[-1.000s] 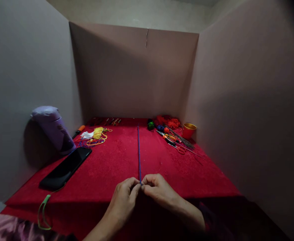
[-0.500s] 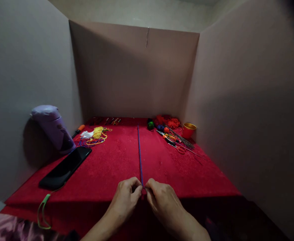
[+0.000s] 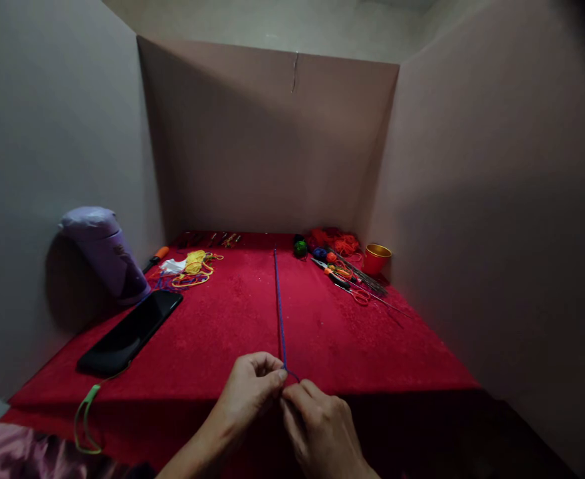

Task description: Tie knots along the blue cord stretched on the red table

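Note:
A blue cord (image 3: 279, 303) runs taut from the far part of the red cloth straight toward me. Its near end comes to my left hand (image 3: 252, 389), whose thumb and index finger pinch it at the table's front edge. Just right of and below that, my right hand (image 3: 320, 419) is closed with its fingers pressed together on a loose strand of the same cord. A short bent stretch of cord spans between the two hands. The tips of the right fingers are partly hidden behind the hand.
On the left lie a black phone (image 3: 130, 332) with a green strap, a leaning purple bottle (image 3: 106, 253) and yellow yarn (image 3: 195, 263). At right are pliers (image 3: 335, 276), red-handled scissors (image 3: 359, 297), yarn balls (image 3: 300, 249) and a red cup (image 3: 375, 261). Grey panels enclose three sides.
My right hand has moved down and toward me, drawing a strand of cord out from the left hand's pinch. My left hand stays nearly in place.

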`<state>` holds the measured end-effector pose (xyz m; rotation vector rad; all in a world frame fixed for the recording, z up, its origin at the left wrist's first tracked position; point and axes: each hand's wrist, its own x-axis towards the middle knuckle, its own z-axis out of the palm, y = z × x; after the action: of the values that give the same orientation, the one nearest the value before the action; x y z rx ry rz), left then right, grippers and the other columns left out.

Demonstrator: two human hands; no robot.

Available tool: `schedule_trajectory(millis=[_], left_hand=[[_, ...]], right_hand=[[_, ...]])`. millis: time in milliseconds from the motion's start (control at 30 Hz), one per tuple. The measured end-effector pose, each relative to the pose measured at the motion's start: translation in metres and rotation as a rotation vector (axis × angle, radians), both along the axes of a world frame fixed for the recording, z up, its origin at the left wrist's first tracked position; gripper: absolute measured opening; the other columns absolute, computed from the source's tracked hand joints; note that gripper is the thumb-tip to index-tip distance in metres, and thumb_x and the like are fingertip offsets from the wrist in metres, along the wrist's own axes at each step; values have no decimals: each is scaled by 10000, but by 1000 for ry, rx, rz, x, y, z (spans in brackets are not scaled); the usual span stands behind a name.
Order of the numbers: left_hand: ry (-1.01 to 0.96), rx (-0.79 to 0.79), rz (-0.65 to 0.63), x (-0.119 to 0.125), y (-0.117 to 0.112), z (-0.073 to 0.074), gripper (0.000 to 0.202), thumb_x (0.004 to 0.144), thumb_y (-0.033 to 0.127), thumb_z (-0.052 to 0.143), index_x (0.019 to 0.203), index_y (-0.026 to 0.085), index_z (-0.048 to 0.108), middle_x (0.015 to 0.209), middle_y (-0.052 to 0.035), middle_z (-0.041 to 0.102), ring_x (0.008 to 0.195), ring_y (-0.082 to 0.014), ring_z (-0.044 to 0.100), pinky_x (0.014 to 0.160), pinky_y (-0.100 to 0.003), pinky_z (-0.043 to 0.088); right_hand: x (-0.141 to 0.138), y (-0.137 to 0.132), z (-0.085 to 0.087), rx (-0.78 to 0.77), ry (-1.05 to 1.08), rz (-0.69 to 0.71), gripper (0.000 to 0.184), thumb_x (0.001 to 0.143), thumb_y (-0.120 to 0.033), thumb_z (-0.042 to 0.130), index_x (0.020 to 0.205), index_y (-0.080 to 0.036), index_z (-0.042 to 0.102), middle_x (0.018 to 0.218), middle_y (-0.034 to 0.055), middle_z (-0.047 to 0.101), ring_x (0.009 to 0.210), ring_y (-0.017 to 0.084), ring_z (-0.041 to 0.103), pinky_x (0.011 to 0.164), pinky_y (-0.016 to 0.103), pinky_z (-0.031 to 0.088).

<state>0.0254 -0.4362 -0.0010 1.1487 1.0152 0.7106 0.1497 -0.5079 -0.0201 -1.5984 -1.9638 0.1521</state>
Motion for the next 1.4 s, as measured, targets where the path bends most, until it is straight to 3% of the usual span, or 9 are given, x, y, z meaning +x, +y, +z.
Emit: schedule_trajectory(millis=[100, 167, 233, 367, 500, 800, 1000, 1200, 1400], left_hand=[[22, 31, -14, -2, 1, 0, 318, 545, 398, 681, 605, 129, 523, 468, 65, 428, 429, -44, 330, 445, -196, 222], [25, 48, -28, -3, 1, 2, 313, 557, 397, 677, 607, 124, 532, 476, 63, 431, 438, -46, 331, 456, -200, 225], [30, 62, -34, -3, 1, 3, 299, 579, 389, 667, 618, 121, 541, 492, 55, 448, 450, -52, 344, 467, -205, 234], [42, 98, -43, -4, 1, 4, 271, 604, 365, 648, 646, 112, 561, 528, 41, 470, 490, -68, 371, 495, -213, 249], [80, 149, -44, -7, 0, 5, 260, 618, 367, 622, 620, 122, 537, 527, 57, 414, 500, -67, 326, 497, -217, 221], [151, 243, -90, -12, -2, 10, 205, 651, 333, 563, 609, 134, 531, 555, 35, 451, 552, -90, 374, 537, -224, 266], [106, 152, -86, -13, 0, 10, 201, 647, 325, 576, 631, 134, 515, 527, 56, 420, 496, -66, 313, 493, -216, 216], [101, 213, -112, -13, 1, 9, 244, 671, 354, 569, 656, 111, 562, 549, 34, 456, 530, -81, 363, 519, -221, 250], [164, 244, -104, -14, 1, 8, 204, 676, 320, 558, 637, 120, 549, 539, 54, 412, 518, -71, 335, 502, -211, 240]], right_hand=[[6, -2, 18, 31, 114, 44, 293, 899, -210, 341, 799, -181, 616, 736, 79, 593, 610, 160, 575, 558, 253, 377], [9, 1, 30, 47, 266, 44, 280, 900, -207, 327, 934, -175, 604, 865, 102, 604, 770, 177, 586, 679, 265, 423], [11, 9, 36, -85, 362, 13, 255, 889, -222, 365, 987, -173, 595, 909, 96, 616, 818, 177, 583, 719, 269, 429], [15, 30, 31, -413, 454, 68, 257, 881, -251, 383, 767, -163, 597, 670, 19, 604, 610, 125, 541, 540, 214, 370], [20, 42, 24, -352, 397, 118, 214, 841, -225, 439, 679, -156, 560, 671, -4, 576, 629, 107, 491, 555, 207, 321], [27, 45, 31, -429, 377, 229, 220, 834, -226, 437, 657, -157, 547, 610, -31, 515, 574, 89, 430, 512, 204, 278], [26, 44, 38, -319, 363, 101, 307, 880, -274, 386, 640, -166, 543, 609, -2, 558, 559, 99, 473, 540, 213, 315], [17, 49, 26, -619, 577, 154, 235, 823, -302, 444, 673, -158, 552, 532, -19, 544, 423, 83, 466, 429, 193, 286], [24, 59, 28, -557, 508, 205, 221, 773, -288, 526, 597, -155, 512, 515, -41, 484, 487, 70, 400, 449, 183, 256]])
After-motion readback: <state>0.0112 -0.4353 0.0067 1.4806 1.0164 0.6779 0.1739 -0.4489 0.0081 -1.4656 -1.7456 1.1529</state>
